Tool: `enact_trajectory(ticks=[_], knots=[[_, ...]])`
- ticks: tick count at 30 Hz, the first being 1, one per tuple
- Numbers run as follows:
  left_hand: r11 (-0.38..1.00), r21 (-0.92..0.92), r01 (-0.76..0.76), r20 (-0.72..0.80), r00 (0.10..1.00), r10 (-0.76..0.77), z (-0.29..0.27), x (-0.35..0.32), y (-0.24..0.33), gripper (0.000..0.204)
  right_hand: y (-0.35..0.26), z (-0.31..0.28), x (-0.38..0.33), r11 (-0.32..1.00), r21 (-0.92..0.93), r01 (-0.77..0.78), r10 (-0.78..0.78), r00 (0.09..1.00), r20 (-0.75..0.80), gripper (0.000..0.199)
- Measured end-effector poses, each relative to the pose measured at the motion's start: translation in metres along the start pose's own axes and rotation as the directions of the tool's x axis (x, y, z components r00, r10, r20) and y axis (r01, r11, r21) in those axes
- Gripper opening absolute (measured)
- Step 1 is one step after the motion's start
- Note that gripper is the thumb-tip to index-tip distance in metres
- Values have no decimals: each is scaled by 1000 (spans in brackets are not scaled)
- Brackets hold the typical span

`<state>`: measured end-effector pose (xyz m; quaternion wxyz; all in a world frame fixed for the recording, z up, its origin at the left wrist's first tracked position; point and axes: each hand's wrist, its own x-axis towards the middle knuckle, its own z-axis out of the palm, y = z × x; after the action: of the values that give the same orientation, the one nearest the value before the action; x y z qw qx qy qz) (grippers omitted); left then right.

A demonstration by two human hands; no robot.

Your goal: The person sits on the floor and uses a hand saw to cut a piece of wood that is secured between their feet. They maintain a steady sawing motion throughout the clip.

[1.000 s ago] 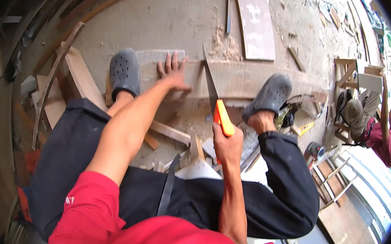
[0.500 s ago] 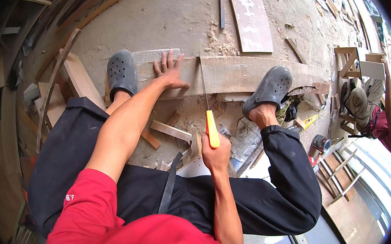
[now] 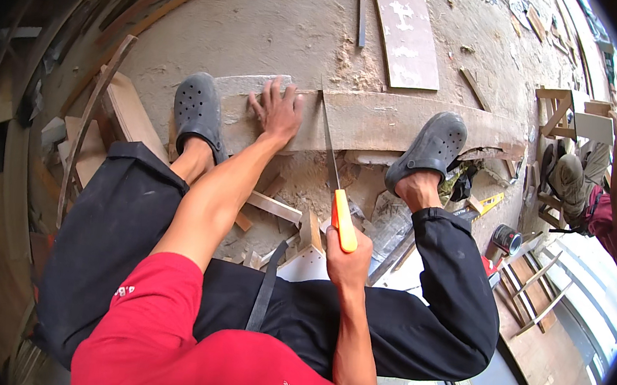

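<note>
Fingers on my left hand point(image 3: 281, 118) just bunched closer, resting on the board point(image 3: 367, 120) between the shoes point(image 3: 436, 142). Remotely, I've got the right hand point(image 3: 350, 262) wrapped round the saw point(image 3: 346, 229), drawn back slightly, so it's still crossing the board.

Saw point(image 3: 341, 204) across plank point(image 3: 374, 123), right shoe point(image 3: 435, 145) on it, board point(image 3: 406, 39) beyond

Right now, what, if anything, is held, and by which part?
Right hand holds the saw by its orange handle; left hand rests on the board.
</note>
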<state>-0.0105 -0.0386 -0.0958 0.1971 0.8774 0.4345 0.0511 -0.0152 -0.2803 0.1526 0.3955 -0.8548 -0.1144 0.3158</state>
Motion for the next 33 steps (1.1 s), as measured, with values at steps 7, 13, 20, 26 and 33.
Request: enact_trajectory(ticks=[7,13,20,26,33], knots=[[999,-24,47,-48,998,-48,3,30,10,43,-20,7,-1,999,-47,19,-15,997,76,24],[997,56,62,-44,997,-59,12,30,8,48,-15,0,-4,994,-106,7,-6,1000,10,18],[996,53,70,-6,998,-70,7,30,10,50,-43,-5,-1,989,-91,-115,118,993,22,15],[998,16,65,16,998,-66,6,31,14,46,-50,-7,17,989,-85,-118,123,991,53,17],[997,57,55,-30,998,-54,5,30,11,46,-30,12,19,983,-181,29,-28,1000,7,18]])
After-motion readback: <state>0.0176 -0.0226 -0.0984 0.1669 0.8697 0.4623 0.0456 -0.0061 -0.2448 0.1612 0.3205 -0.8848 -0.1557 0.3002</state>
